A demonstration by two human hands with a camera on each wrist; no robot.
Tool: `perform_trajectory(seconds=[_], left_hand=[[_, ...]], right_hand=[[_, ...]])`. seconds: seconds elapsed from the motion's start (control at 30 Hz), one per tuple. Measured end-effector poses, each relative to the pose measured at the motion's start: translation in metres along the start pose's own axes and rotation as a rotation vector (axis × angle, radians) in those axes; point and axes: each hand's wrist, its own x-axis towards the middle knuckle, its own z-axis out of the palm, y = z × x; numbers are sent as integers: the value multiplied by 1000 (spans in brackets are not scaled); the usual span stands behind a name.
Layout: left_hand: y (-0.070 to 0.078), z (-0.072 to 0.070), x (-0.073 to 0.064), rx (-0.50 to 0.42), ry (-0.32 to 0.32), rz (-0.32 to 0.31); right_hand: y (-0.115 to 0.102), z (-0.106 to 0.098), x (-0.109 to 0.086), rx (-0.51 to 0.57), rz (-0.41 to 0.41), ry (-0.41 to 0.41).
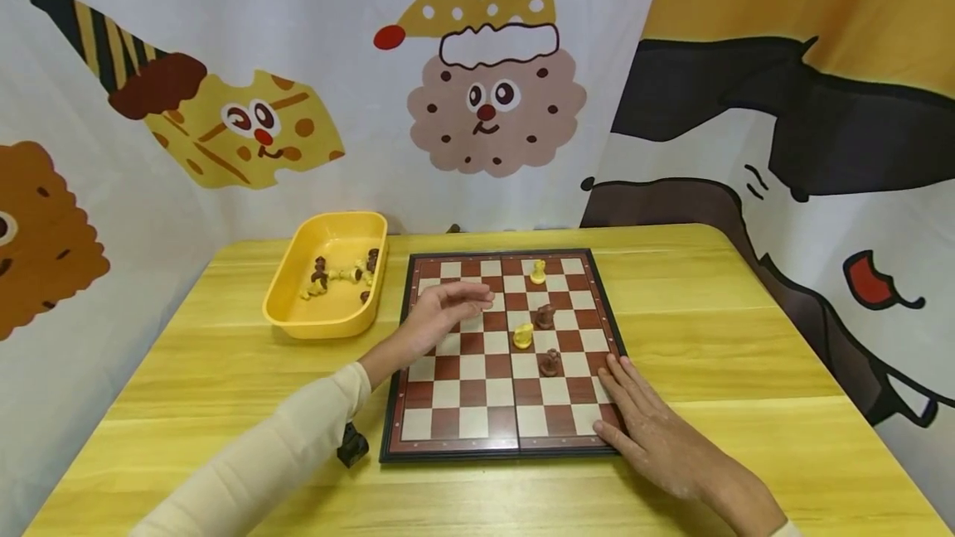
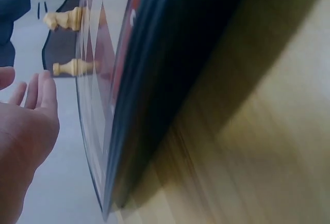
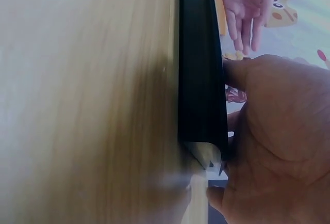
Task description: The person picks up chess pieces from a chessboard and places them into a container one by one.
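Note:
A chessboard (image 1: 477,392) with red-brown and cream squares lies on the table. Over its left half hovers my left hand (image 1: 445,315), fingers extended and holding nothing. My right hand (image 1: 656,437) rests along the board's right edge near the front corner, its fingers straight on the rim. Four pieces stand on the right half: a yellow knight (image 1: 523,336), a brown knight (image 1: 545,316), another brown piece (image 1: 550,363) and a yellow piece (image 1: 538,272) toward the back. In the left wrist view, the open left hand (image 2: 28,126) appears beside two yellow pieces.
A yellow plastic tub (image 1: 321,328) stands left of the board, with several brown and yellow chess pieces inside. A small black object (image 1: 352,446) appears under the left forearm. Behind the wooden table (image 1: 716,297) hangs a cartoon-printed curtain (image 1: 351,131).

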Motion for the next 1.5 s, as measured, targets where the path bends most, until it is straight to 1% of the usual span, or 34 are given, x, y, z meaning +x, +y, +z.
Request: perform_trajectory(seconds=[0.07,0.13,0.23,0.3,0.4,0.47,0.57,0.63,0.73,0.83,0.9,0.97,1.13,1.27,1.3,1.4,1.5], left_hand=[[5,6,1,45,-21,-24],[11,11,1,91,-48,-34],[19,19,0,125,-78,-62],[19,22,0,146,-87,-71],[14,27,1,152,-116,-81],[5,30,3,168,-132,-96],[-8,36,6,205,-150,-134],[-15,39,8,256,-143,-147],[-21,44,9,332,-124,-130],[-23,48,11,378,-94,-80],[-23,49,11,376,-83,-71],[-23,49,10,352,-75,-73],[-20,46,9,283,-51,-116],[-15,43,12,240,-51,-134],[-13,42,12,243,-52,-130],[0,40,12,253,-55,-128],[16,38,10,239,-27,-143]], right_hand=[[-1,0,0,8,-11,5],[-1,0,0,20,-21,13],[-3,0,0,25,-31,20],[-4,0,0,27,-34,19],[-4,-1,-1,18,-27,9],[-3,-1,-1,10,-29,11],[-2,-2,-1,-2,-27,13],[-2,-2,0,-2,-28,16],[-2,-2,0,9,-19,6],[-3,-1,0,18,-14,10],[-2,0,0,15,-10,10],[-3,0,0,15,-7,7],[-3,0,-1,6,-8,1],[-3,-1,-1,-7,-11,16],[-3,-1,-1,-4,-9,17],[-4,-1,-1,1,2,8],[-5,-2,0,3,2,5]])
